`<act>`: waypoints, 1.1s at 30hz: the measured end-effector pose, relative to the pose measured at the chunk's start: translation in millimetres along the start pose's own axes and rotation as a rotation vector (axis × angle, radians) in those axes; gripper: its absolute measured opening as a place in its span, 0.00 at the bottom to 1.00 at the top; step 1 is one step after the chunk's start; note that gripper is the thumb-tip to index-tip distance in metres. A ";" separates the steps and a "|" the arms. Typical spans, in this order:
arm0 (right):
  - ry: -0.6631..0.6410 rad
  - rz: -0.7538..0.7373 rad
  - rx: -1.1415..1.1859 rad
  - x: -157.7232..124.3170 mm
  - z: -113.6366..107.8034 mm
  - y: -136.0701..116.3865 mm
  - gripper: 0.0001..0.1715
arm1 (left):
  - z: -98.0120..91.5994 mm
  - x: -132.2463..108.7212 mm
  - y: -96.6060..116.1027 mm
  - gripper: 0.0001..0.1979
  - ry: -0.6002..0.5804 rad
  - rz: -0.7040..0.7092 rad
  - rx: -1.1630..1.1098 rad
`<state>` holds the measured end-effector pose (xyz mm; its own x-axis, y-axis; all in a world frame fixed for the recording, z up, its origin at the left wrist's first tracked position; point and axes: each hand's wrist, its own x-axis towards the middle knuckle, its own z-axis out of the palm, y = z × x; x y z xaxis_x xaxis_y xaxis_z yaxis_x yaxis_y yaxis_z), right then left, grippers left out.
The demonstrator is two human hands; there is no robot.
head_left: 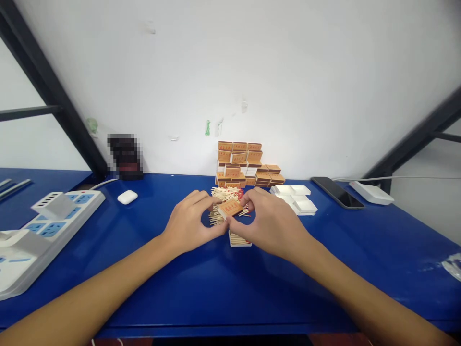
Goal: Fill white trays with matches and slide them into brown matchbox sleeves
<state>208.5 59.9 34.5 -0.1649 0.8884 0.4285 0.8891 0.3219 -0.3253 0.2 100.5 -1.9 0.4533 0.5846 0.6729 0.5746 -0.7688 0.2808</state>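
Note:
An orange matchbox (pixel 230 208) with red lettering is held up at a tilt between my two hands. My left hand (pixel 189 220) pinches its left end with thumb and fingers. At its right end, my right hand (pixel 273 222) grips it between thumb and index finger. Beneath my right hand lies a white matchbox tray (pixel 240 245) filled with matches, partly covered by the thumb. Behind the held box spreads a loose heap of red-tipped matches (pixel 226 193).
Stacked matchboxes (pixel 239 158) stand against the wall. White empty trays (pixel 297 198) lie right of the matches, beside a black phone (pixel 336 192) and a white device (pixel 371 192). Leftward on the blue table (pixel 223 293) are a white earbud case (pixel 127 197) and a power strip (pixel 68 226).

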 end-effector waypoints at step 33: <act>-0.402 -0.016 0.560 10.6 -32.2 87.8 0.19 | -9.2 13.9 -19.6 0.22 -0.381 -0.134 -0.248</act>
<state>298.6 87.0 37.6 -0.4177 0.8998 0.1261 0.5487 0.3605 -0.7543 -11.1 121.3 8.2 0.6306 0.7010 0.3331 0.4864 -0.6914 0.5343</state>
